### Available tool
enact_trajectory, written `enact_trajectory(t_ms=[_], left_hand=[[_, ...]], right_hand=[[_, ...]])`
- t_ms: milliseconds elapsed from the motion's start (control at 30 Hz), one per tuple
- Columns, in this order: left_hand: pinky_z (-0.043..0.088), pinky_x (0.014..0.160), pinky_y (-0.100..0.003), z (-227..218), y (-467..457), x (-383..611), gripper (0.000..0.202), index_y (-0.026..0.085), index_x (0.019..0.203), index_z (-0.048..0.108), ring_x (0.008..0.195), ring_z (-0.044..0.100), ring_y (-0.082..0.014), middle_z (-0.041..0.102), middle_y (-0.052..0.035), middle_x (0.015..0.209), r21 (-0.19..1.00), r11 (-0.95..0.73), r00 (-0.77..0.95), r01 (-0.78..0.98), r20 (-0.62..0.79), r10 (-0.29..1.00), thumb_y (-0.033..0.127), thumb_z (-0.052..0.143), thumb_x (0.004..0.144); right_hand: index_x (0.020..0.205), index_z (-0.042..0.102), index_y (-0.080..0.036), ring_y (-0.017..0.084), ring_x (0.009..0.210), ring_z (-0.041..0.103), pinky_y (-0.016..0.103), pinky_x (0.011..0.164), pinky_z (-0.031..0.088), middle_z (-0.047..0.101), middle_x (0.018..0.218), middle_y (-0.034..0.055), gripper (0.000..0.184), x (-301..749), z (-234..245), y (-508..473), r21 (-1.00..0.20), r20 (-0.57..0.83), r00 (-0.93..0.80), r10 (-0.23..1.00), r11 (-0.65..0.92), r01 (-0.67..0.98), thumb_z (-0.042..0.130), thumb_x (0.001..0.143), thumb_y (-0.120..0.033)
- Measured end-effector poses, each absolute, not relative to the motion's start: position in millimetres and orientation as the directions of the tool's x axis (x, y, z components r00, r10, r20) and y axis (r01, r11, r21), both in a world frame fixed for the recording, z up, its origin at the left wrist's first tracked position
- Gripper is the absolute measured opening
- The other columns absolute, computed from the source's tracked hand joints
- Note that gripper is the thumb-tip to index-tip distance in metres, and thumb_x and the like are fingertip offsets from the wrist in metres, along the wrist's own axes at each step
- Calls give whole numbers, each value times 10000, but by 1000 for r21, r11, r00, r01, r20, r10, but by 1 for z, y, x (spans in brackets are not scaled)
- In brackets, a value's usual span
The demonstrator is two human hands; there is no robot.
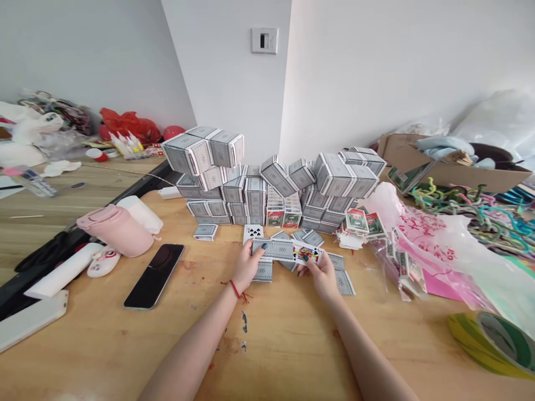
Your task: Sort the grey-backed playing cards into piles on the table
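Over the counter (167, 362), the left hand (248, 264) pinches the patterned end of a strip of playing cards (278, 250), while the right hand (321, 277) grips the end showing a face card. Just behind the strip lies a black ten (252, 232); beyond it stand stacked card blocks (254, 192). A smartphone (154, 277) lies to the left, a tape roll (466, 334) far right.

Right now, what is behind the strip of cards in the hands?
Behind the strip of cards, a spade card and grey card backs show partly, card blocks farther back. What it directly covers cannot be seen.
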State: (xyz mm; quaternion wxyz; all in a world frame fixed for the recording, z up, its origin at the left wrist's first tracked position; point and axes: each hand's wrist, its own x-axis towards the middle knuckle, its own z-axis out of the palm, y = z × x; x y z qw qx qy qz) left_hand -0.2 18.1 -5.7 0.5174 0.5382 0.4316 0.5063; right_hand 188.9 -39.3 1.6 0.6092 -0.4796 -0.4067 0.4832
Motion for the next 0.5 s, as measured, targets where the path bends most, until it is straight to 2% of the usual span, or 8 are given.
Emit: enact_trajectory(t_ms=[133, 333, 500], left_hand=[[434, 779, -303, -4, 17, 0, 267, 153, 936, 509, 890, 554, -180, 602, -55, 924, 994, -94, 109, -47, 99, 989, 318, 546, 730], [495, 565, -304, 2, 11, 2, 305, 191, 948, 440, 618, 602, -159, 611, -35, 830, 987, 87, 320, -133, -41, 946, 379, 539, 730], [507, 537, -314, 10, 9, 2, 362, 206, 924, 398, 585, 605, -156, 598, -24, 854, 978, 140, 378, -157, -72, 923, 361, 611, 676]], right_hand=[[780, 398, -226, 122, 384, 496, 239, 388, 373, 568, 509, -38, 302, 189, 1, -39, -989, 9, 147, 989, 31, -146, 581, 706, -454], [728, 393, -218, 97, 380, 442, 212, 380, 327, 528, 486, -50, 297, 187, -1, -40, -993, -19, 29, 999, -15, -119, 579, 708, -449], [724, 394, -215, 81, 364, 395, 200, 373, 288, 513, 469, -55, 268, 188, 0, -39, -992, -24, -29, 999, -28, -120, 566, 725, -420]])
